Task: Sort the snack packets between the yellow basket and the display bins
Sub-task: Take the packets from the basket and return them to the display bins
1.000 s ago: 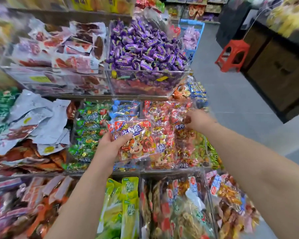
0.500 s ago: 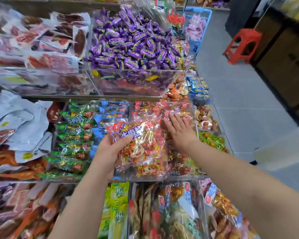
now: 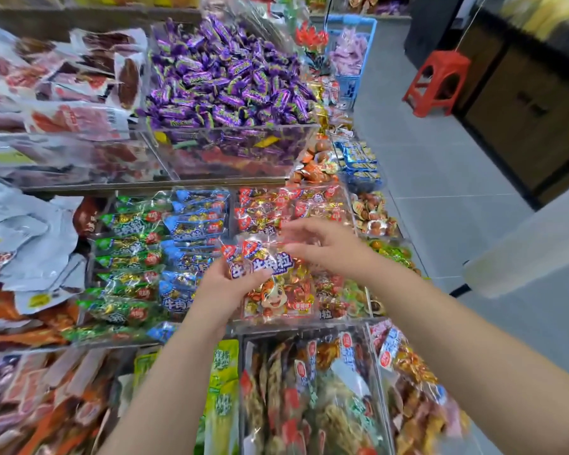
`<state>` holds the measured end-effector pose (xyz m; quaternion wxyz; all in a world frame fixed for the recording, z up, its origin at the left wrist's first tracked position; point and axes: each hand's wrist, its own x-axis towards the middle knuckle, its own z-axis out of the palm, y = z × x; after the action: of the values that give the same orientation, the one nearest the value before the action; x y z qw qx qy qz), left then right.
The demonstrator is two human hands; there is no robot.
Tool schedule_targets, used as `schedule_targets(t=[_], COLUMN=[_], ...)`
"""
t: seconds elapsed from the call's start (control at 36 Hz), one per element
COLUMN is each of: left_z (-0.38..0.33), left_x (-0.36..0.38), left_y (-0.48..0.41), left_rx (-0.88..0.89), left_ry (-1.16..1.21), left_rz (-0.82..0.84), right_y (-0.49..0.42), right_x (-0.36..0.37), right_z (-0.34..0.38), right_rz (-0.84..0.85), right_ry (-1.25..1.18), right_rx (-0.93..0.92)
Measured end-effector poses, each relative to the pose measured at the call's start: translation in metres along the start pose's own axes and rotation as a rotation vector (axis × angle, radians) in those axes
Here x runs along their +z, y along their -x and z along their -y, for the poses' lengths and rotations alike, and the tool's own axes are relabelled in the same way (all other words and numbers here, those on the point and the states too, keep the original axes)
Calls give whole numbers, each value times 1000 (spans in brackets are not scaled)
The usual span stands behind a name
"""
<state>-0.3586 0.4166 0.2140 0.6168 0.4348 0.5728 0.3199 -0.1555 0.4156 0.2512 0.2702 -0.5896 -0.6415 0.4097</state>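
Note:
My left hand (image 3: 224,287) grips a clear red-printed snack packet (image 3: 276,290) with a cartoon face, held over the middle-tier display bin (image 3: 296,205) that holds several matching red packets. My right hand (image 3: 322,247) hovers at the packet's upper right corner, fingers spread and blurred; whether they touch the packet is unclear. To the left lie bins of green packets (image 3: 128,257) and blue packets (image 3: 194,224). No yellow basket shows in view.
Upper tier holds purple candies (image 3: 224,80) and red-white meat packets (image 3: 73,87). Lower bins carry mixed snacks (image 3: 309,389) and green packs (image 3: 224,382). A blue basket (image 3: 349,50) and red stool (image 3: 437,83) stand by the grey floor aisle at right.
My right hand lifted off the red packets in the bin and came toward the held packet's top right corner. My left hand keeps its grip, shifted slightly right.

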Motion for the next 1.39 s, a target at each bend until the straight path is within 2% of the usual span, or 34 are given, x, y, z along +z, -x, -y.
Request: schedule_targets(t=[0.06, 0.11, 0.22, 0.28, 0.36, 0.42, 0.58, 0.64, 0.78, 0.86, 0.97, 1.06, 1.17, 1.31, 1.39], left_z=[2, 1, 0, 2, 3, 3, 0, 0, -2, 2, 2, 2, 9, 13, 13], left_x=[8, 14, 16, 12, 5, 1, -7, -12, -26, -27, -18, -12, -16, -19, -16], left_y=[-2, -3, -3, -7, -15, -19, -21, -22, -20, -20, -19, -19, -22, -26, -28], left_rx=[11, 19, 3, 1, 15, 5, 2, -25, -66, -76, -99, -80, -76, -76, -65], left_ry=[-3, -29, -36, -19, -4, 11, 44, 15, 27, 49, 25, 14, -25, -2, -10], left_rz=[14, 8, -20, -50, -90, -104, -93, -106, -123, -127, -107, -113, -71, -91, -81], right_y=[5, 9, 20, 21, 12, -2, -45, -52, -54, -57, -64, -59, -47, -37, -41], right_x=[0, -2, -25, -42, -62, -65, -42, -44, -69, -60, -21, -2, 10, 18, 23], right_z=[5, 7, 2, -6, -25, -37, -63, -67, -55, -46, -51, -67, -84, -101, -114], right_rz=[121, 109, 75, -5, -265, -348, -150, -104, -124, -118, 57, 8, -115, 49, 65], right_ry=[178, 272, 300, 327, 248, 273, 622, 663, 721, 923, 1134, 1112, 959, 1088, 1155], right_rx=[43, 88, 172, 194, 220, 233, 191, 200, 150, 111, 107, 138, 166, 33, 98])
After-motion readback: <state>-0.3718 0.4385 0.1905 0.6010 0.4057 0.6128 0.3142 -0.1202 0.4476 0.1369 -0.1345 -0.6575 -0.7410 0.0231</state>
